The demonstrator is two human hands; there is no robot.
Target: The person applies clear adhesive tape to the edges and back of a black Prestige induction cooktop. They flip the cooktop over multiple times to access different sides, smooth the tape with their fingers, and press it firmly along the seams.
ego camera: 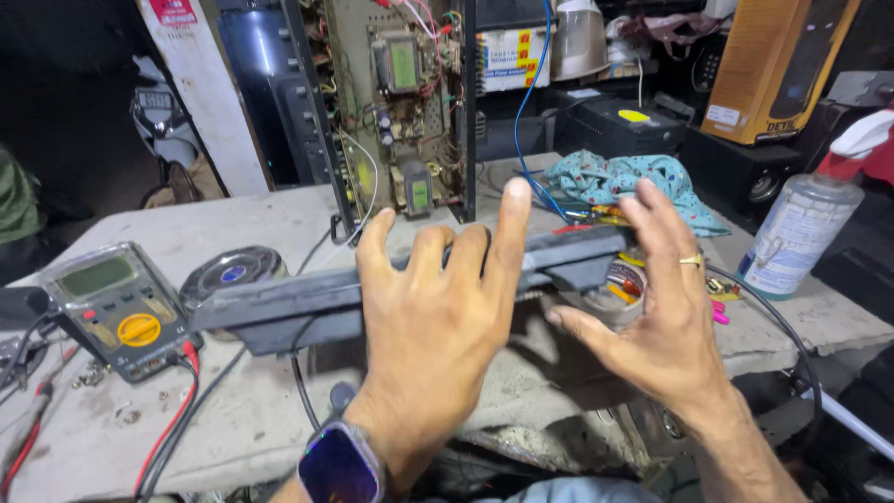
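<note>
A long dark grey plastic panel (279, 312) lies across the table in front of me. My left hand (436, 321), with a smartwatch (340, 464) on the wrist, rests flat against the panel's middle with fingers spread upward. My right hand (663, 312), wearing a ring, hovers open beside the panel's right end (577, 256), just over a small round tin (622, 284) of bits. Neither hand grips anything.
A multimeter (116, 307) with red and black leads lies at the left beside a round metal disc (228, 272). An upright circuit board chassis (396, 102) stands behind. A patterned cloth (629, 182), a spray bottle (801, 228), speakers and boxes crowd the right.
</note>
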